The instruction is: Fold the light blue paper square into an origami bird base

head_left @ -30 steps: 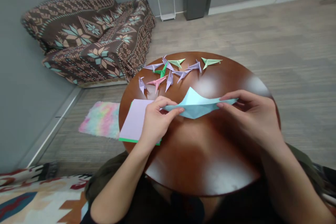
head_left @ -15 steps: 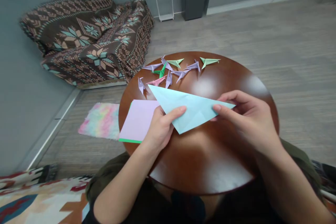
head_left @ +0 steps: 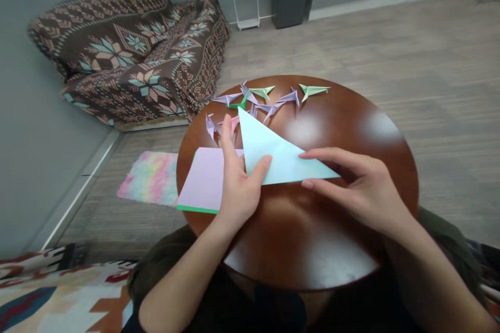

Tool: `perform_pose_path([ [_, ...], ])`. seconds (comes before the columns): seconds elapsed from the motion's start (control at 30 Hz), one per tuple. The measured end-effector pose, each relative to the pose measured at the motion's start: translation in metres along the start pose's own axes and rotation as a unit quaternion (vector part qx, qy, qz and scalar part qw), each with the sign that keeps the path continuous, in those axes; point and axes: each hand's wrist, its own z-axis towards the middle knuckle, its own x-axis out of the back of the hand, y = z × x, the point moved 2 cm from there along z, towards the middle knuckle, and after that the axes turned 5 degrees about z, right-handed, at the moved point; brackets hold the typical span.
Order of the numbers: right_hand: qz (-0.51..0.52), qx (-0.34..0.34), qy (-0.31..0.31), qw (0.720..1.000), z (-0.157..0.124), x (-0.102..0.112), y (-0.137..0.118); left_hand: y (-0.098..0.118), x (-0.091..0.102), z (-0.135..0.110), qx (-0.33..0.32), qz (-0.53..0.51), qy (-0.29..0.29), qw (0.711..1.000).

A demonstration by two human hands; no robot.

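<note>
Brown tbl: blue paper triangle gripped by L hand; long edge sloped down to R hand, spread at corner, grip unconfirmed.

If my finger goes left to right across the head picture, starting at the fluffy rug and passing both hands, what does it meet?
Fluffy rainbow rug, lilac-topped paper stack, left hand, light blue paper triangle, right hand.

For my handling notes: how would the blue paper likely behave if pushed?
The blue paper is likely light, as it looks thin. It is probably fairly stiff: its triangle looks flat in the left hand. It might slide easily on the glossy table.
</note>
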Motion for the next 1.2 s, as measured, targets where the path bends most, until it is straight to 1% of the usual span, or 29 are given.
perform_pose_path([
  [0.03,-0.002,-0.005,0.008,1.0,0.0,0.001,0.0,0.001,0.001,0.0,-0.02,0.017,0.001,1.0],
  [0.1,-0.009,0.01,0.015,1.0,0.001,0.003,0.001,0.002,0.004,0.001,-0.062,0.045,0.0,0.997],
  [0.17,-0.012,0.039,0.006,0.999,0.002,0.005,0.002,0.001,0.006,0.002,-0.073,0.059,-0.035,0.995],
  [0.27,-0.011,0.05,0.0,0.999,0.002,0.008,0.003,0.001,0.008,0.003,-0.049,0.056,-0.084,0.994],
  [0.37,-0.001,0.016,0.025,1.0,0.002,0.011,0.003,0.004,0.011,0.001,-0.034,0.051,-0.121,0.991],
  [0.43,0.01,-0.011,0.021,1.0,0.002,0.013,0.003,0.008,0.014,0.0,-0.028,0.025,-0.162,0.986],
  [0.53,0.022,-0.03,0.002,0.999,0.002,0.015,0.002,0.014,0.018,0.0,-0.009,-0.042,-0.242,0.969],
  [0.63,0.03,-0.042,0.014,0.999,0.002,0.017,0.004,0.019,0.021,0.002,0.018,-0.095,-0.306,0.947],
  [0.7,0.03,-0.049,0.024,0.998,0.002,0.017,0.006,0.021,0.022,0.002,0.034,-0.114,-0.333,0.935],
  [0.8,0.029,-0.058,0.033,0.997,0.001,0.017,0.009,0.023,0.021,0.003,0.042,-0.123,-0.352,0.927],
  [0.93,0.033,-0.059,0.038,0.997,0.002,0.017,0.011,0.021,0.022,0.003,0.045,-0.103,-0.361,0.926],
  [1.07,0.04,-0.05,0.041,0.997,0.004,0.017,0.012,0.021,0.025,0.003,0.048,-0.075,-0.356,0.93],
  [1.13,0.034,-0.042,0.059,0.997,0.004,0.015,0.012,0.025,0.023,0.002,0.051,-0.064,-0.358,0.93],
  [1.2,0.019,-0.028,0.086,0.996,0.003,0.013,0.011,0.028,0.02,0.002,0.049,-0.04,-0.335,0.94],
])
